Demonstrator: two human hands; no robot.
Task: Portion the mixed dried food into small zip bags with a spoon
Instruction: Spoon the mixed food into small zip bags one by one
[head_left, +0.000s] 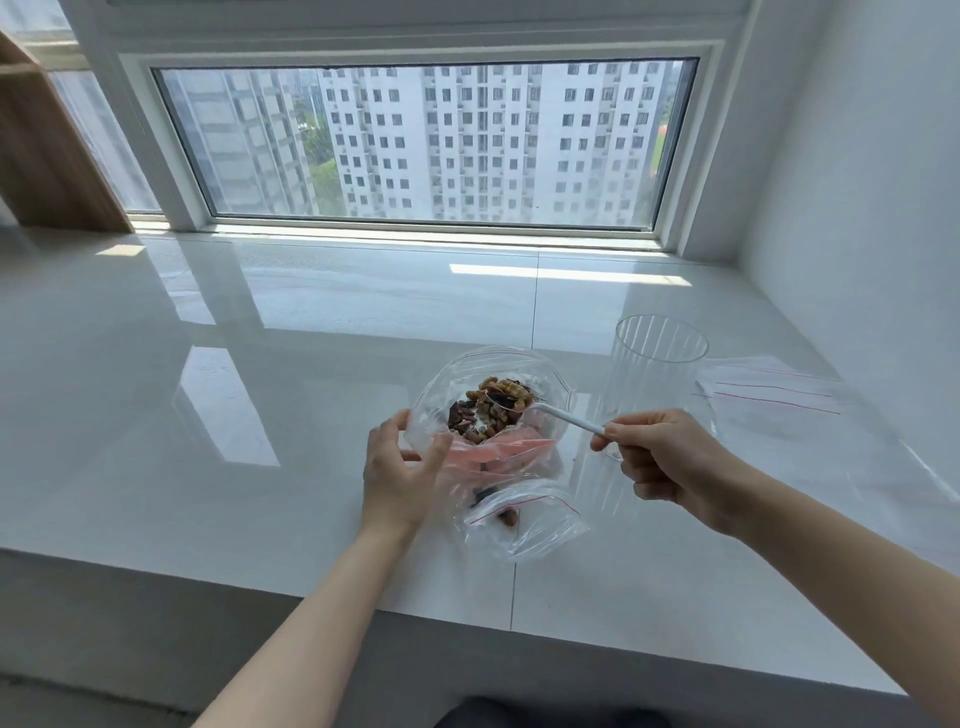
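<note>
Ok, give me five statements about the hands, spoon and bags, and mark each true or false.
1. The right hand holds the white plastic spoon. True.
2. The spoon is empty. False: it carries dried food.
3. The left hand grips the edge of the large clear bag of mixed dried food. True.
4. The clear plastic cup lies on its side. False: it stands upright.
5. The small zip bag nearest the person already holds a few pieces. True.
</note>
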